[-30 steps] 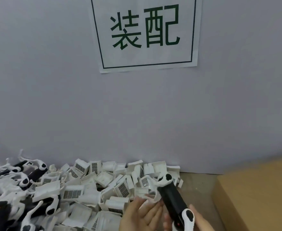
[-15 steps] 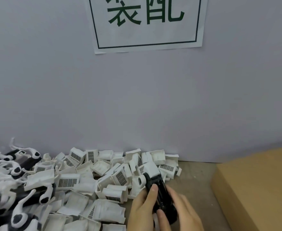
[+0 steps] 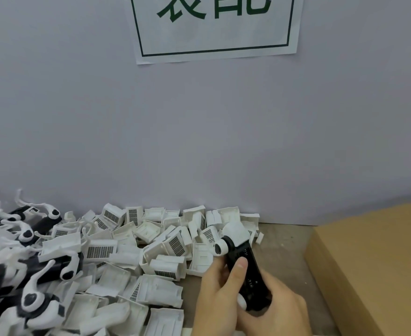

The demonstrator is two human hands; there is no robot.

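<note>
2 hands hold 1 black handle (image 3: pixel 244 267) low in the middle of the view, above the bare table (image 3: pixel 284 246) and just right of the heap. The handle tilts up and to the left, and 1 white cap (image 3: pixel 236 232) sits on its top end, with 1 round white knob (image 3: pixel 220 248) at the side below it.

The left hand (image 3: pixel 217 297) comes up from the bottom edge. Its fingers are curled behind the handle and its thumb (image 3: pixel 240 266) is pressed flat on the front. The right hand (image 3: pixel 279 314) is wrapped round the lower end, back of the hand up, with most of its fingers hidden.

To the left lies 1 heap of white shells (image 3: pixel 127 258), far too many to count, several with dark grilles. Further left are black-and-white pieces (image 3: pixel 42 299), at least 5, tangled together. 1 brown box (image 3: pixel 379 263) stands at the right. 1 paper sign (image 3: pixel 214 27) with a green frame hangs on the grey wall (image 3: pixel 199 141).
</note>
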